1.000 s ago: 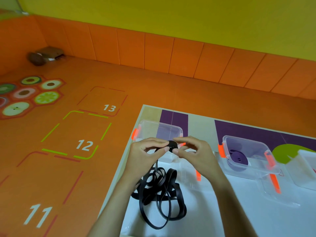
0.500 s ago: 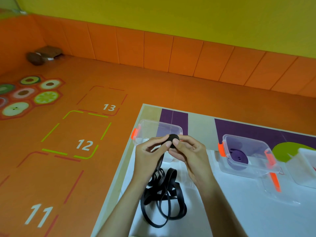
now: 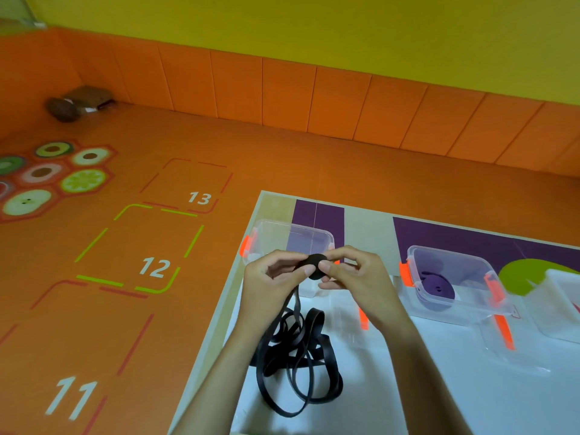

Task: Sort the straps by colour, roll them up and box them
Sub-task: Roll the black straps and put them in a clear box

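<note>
Change: slight. Against half a second ago, the roll [image 3: 314, 262] sits a touch lower before the left box [image 3: 282, 228]. The right hand [image 3: 361, 277] now arches its forefinger over the roll's top rather than keeping it tucked close. The loose strap [image 3: 298, 356] and the boxes have not shifted.

1. Roll: black, small, disc-shaped. It is held up off the table [image 3: 439, 394], in front of the left box's near wall.
2. Left hand [image 3: 270, 284]: thumb and forefinger pinch the roll's left edge, the other fingers curled under.
3. Right hand: thumb and forefinger pinch the roll's right edge, the remaining fingers curled beneath.
4. Strap: black. One run drops from the roll, past the left hand, to a loose tangle of loops lying on the table between the forearms.
5. Left box: clear, open, with an orange clip on its left end. It stands at the table's far left corner.
6. Middle box [image 3: 464, 268]: clear, open, with orange clips, to the right of the hands. A purple roll [image 3: 437, 285] lies flat inside.
7. Lid [image 3: 521, 353]: clear, with an orange clip. It lies flat on the table just in front of the middle box.
8. Right box [image 3: 561, 296]: pale, cut off by the frame's edge.
9. Table: white on the near side, with purple and green patches on the far side.
10. Floor [image 3: 94, 309]: orange, with outlined squares numbered 11, 12 and 13, left of the table.
</note>
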